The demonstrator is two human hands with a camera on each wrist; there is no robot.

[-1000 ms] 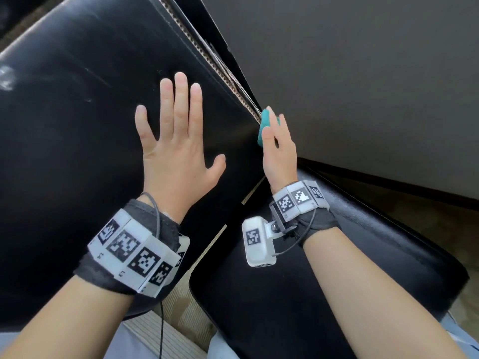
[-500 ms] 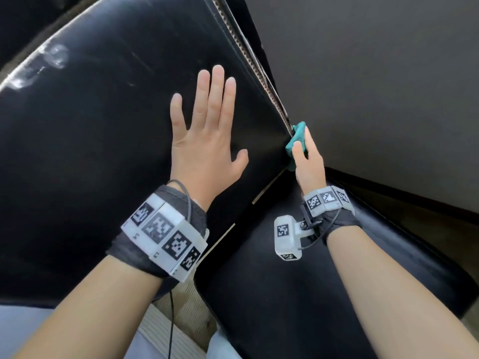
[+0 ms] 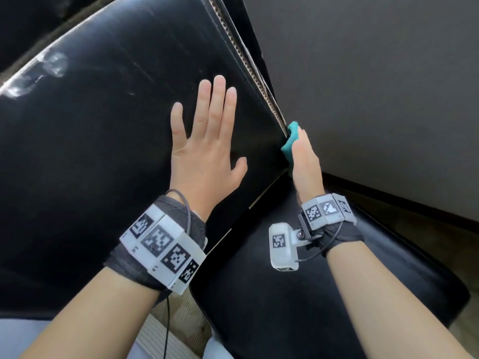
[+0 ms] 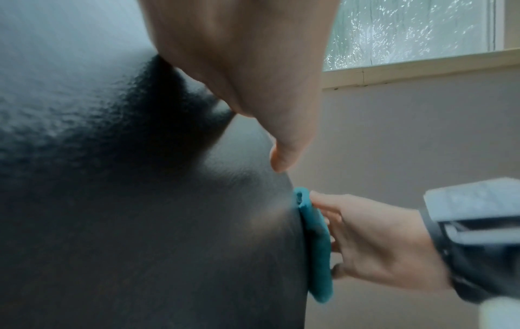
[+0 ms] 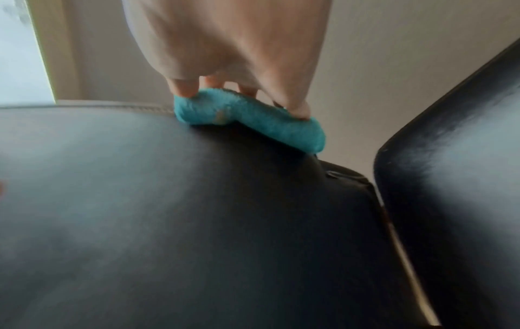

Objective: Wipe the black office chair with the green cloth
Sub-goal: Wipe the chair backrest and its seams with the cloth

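Head view: left hand (image 3: 207,149) lying flat with fingers straight and spread in the centre of the frame, pressing against the black office chair's backrest (image 3: 103,151) and bracing it; right hand (image 3: 304,161) just right of centre, pressing the green cloth (image 3: 290,141) onto the backrest's stitched side edge, fingers extended over it rather than clenched. Compared with a second ago, cloth and right hand sitting lower along that edge, closer to the gap above the seat cushion (image 3: 311,294) at lower right, suggesting a downward stroke nearing the bottom of the edge. Left wrist view: left hand (image 4: 253,78) filling the top centre, palm on the leather; green cloth (image 4: 315,244) squeezed between backrest edge and right hand (image 4: 379,244) at lower right; frosted window (image 4: 408,33) at upper right. Right wrist view: fingertips (image 5: 182,89) at top centre pushing the green cloth (image 5: 253,122) down on the rounded edge, seat cushion (image 5: 464,178) at right. Judging from this, edge-wiping well under way; broad face and seat possibly left to do.
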